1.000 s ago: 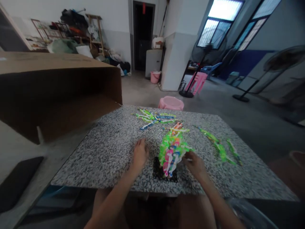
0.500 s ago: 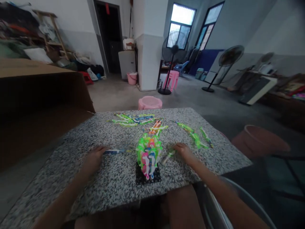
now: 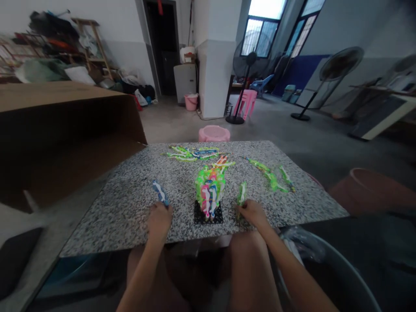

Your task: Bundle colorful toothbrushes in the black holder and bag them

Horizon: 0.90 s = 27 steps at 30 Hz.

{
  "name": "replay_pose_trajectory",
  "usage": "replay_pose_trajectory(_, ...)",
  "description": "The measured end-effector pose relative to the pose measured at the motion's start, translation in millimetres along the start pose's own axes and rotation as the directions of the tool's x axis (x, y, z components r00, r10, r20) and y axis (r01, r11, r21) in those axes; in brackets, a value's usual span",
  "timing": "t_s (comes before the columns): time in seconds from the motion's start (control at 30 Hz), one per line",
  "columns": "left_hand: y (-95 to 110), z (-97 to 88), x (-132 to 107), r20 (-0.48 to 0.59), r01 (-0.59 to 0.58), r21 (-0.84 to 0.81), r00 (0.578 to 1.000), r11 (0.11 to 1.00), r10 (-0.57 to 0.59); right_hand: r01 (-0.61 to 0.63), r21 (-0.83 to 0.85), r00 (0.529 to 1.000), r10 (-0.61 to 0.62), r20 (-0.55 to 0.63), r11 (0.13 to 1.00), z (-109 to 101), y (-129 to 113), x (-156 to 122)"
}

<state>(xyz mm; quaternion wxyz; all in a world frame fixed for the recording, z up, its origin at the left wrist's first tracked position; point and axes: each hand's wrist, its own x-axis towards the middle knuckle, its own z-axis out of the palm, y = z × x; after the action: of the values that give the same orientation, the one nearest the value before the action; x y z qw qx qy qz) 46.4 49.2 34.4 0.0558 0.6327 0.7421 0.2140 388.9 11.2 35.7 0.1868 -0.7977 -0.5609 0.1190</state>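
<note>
Granite tbl (image 3: 123, 221), 2 hands (image 3: 159, 222) (image 3: 253, 214), 1 plastic pc (image 3: 160, 193) (image 3: 242, 193) each.

The camera rides on the person's head, facing forward and tilted down. A speckled granite tabletop (image 3: 130, 221) lies close below it, with the left hand (image 3: 159, 223) and right hand (image 3: 255, 214) near the lower edge of the view. Past the table's far side, it looks out across a concrete floor (image 3: 308, 138) towards a white pillar (image 3: 214, 78) and windows (image 3: 260, 28), well off.
</note>
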Motion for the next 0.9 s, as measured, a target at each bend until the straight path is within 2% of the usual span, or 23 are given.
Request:
replay_pose_trajectory(0.1,-2.4,-1.2,11.8,0.08,0.027,-0.198,0.997,0.98,-0.011,-0.044,0.075,0.995,0.037,0.096,0.996,-1.2,-6.4,-7.6)
replay_pose_trajectory(0.17,-6.0,2.0,12.5,0.106,0.031,-0.286,0.994,0.958,-0.001,-0.065,0.248,0.99,0.031,0.136,0.967,1.9,-10.0,-18.1)
replay_pose_trajectory(0.2,-6.4,4.9,9.3,0.12,0.024,-0.313,0.993,0.949,0.014,-0.072,0.395,0.989,0.015,0.147,0.916,5.1,-12.7,-24.8)
replay_pose_trajectory(0.27,-2.4,13.0,-3.5,0.142,0.012,-0.448,0.988,0.894,0.057,-0.065,0.688,0.991,-0.035,0.131,0.723,13.8,-21.8,-38.6)
replay_pose_trajectory(0.3,2.0,17.8,-11.8,0.146,0.007,-0.558,0.985,0.83,0.09,-0.045,0.781,0.993,-0.059,0.104,0.623,18.7,-28.1,-44.6)
replay_pose_trajectory(0.33,7.6,22.7,-20.4,0.143,0.0,-0.676,0.981,0.737,0.131,-0.016,0.829,0.994,-0.084,0.076,0.558,23.4,-35.1,-49.4)
replay_pose_trajectory(0.4,20.9,31.7,-35.3,0.102,-0.027,-0.853,0.971,0.522,0.217,0.044,0.861,0.992,-0.127,0.024,0.506,30.8,-49.6,-55.2)
replay_pose_trajectory(0.43,27.5,35.5,-40.4,0.067,-0.056,-0.89,0.966,0.453,0.251,0.074,0.858,0.989,-0.145,0.0,0.508,33.3,-56.1,-56.4)
replay_pose_trajectory(0.47,33.4,38.6,-43.6,0.027,-0.101,-0.894,0.96,0.437,0.278,0.108,0.839,0.987,-0.162,-0.024,0.533,35.1,-61.5,-56.9)
replay_pose_trajectory(0.57,44.5,44.4,-43.8,-0.085,-0.264,-0.809,0.937,0.525,0.339,0.201,0.683,0.979,-0.17,-0.114,0.702,37.4,-70.5,-56.9)
replay_pose_trajectory(0.67,45.7,46.4,-38.8,-0.13,-0.39,-0.679,0.898,0.622,0.42,0.21,0.483,0.976,-0.15,-0.161,0.85,37.6,-72.2,-56.8)
replay_pose_trajectory(0.8,42.8,46.7,-38.6,-0.14,-0.485,-0.525,0.86,0.699,0.491,0.166,0.353,0.983,-0.125,-0.134,0.921,33.6,-75.5,-54.6)
replay_pose_trajectory(0.9,43.0,48.1,-43.4,-0.165,-0.536,-0.453,0.836,0.712,0.524,0.123,0.235,0.991,-0.106,-0.086,0.964,28.0,-81.7,-51.1)
